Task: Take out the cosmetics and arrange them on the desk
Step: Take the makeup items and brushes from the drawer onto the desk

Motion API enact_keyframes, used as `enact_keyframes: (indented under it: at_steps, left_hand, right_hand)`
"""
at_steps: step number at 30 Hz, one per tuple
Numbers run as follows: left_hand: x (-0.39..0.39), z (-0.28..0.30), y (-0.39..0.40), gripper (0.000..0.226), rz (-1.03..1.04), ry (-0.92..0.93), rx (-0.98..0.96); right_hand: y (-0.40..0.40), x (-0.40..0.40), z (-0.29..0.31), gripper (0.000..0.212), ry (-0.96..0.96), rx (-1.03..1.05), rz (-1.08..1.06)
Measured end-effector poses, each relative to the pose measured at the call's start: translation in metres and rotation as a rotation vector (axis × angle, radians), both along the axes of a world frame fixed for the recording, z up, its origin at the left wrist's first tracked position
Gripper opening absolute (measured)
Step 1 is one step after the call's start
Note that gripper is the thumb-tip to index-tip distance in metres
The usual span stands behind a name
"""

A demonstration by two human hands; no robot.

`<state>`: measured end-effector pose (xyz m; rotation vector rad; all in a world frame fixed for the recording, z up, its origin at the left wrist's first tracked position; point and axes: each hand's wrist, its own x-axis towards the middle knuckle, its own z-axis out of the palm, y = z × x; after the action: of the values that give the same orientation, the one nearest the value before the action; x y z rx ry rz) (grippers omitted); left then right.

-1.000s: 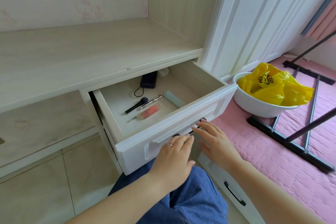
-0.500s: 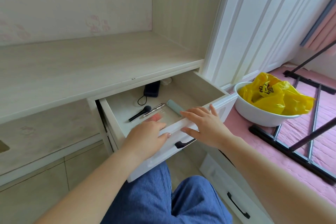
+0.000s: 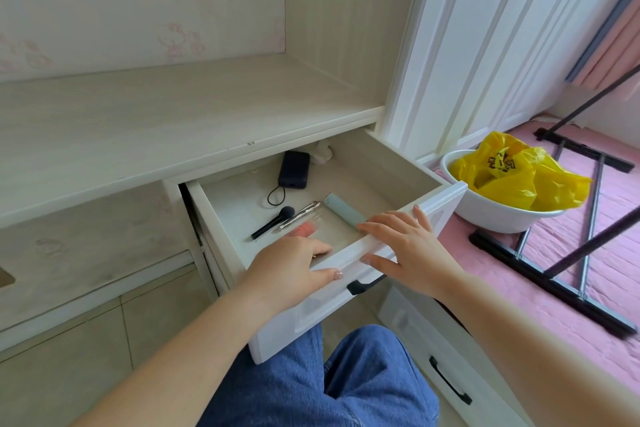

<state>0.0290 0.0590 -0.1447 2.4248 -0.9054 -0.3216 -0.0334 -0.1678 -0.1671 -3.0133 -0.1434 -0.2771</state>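
Head-worn view, steeply down, close over open drawer [image 3: 349, 255]

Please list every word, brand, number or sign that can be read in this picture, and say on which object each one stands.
No text can be read with certainty.
Yellow plastic bag in the white basin: a black printed mark, too crumpled and blurred to read.
Dark power bank in the open drawer: no visible lettering.
Pale green tube, makeup brush and silver tube: no readable label.
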Motion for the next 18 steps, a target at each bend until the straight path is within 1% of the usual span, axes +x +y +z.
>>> enact_keyframes:
  at_steps: [6, 9, 11, 12, 15, 16, 18]
  left_hand:
    - [-0.003, -0.001, 0.001, 0.051, -0.017, 0.038, -0.020]
    - [0.002, 0.004, 0.001, 0.046, -0.018, 0.159, -0.078]
    - [0.013, 0.009, 0.002, 0.045, -0.003, 0.229, -0.116]
    - [0.023, 0.010, 0.002, 0.043, 0.009, 0.236, -0.132]
    - [0.058, 0.013, -0.005, 0.029, 0.090, 0.242, -0.137]
    - [0.068, 0.011, -0.008, 0.027, 0.118, 0.237, -0.106]
    - [0.086, 0.003, -0.018, 0.028, 0.149, 0.235, -0.036]
  right_hand:
    - [0.000, -0.007, -0.002, 0.070, 0.025, -0.011, -0.013]
    - [0.001, -0.009, 0.005, 0.076, 0.056, 0.000, -0.016]
    - [0.004, -0.006, 0.015, 0.081, 0.100, 0.069, -0.029]
    - [0.005, -0.002, 0.020, 0.078, 0.106, 0.135, -0.048]
    - [0.005, 0.023, 0.036, 0.058, 0.077, 0.438, -0.163]
    - [0.004, 0.034, 0.039, 0.055, 0.089, 0.487, -0.204]
    - [-0.002, 0.057, 0.042, 0.054, 0.184, 0.462, -0.262]
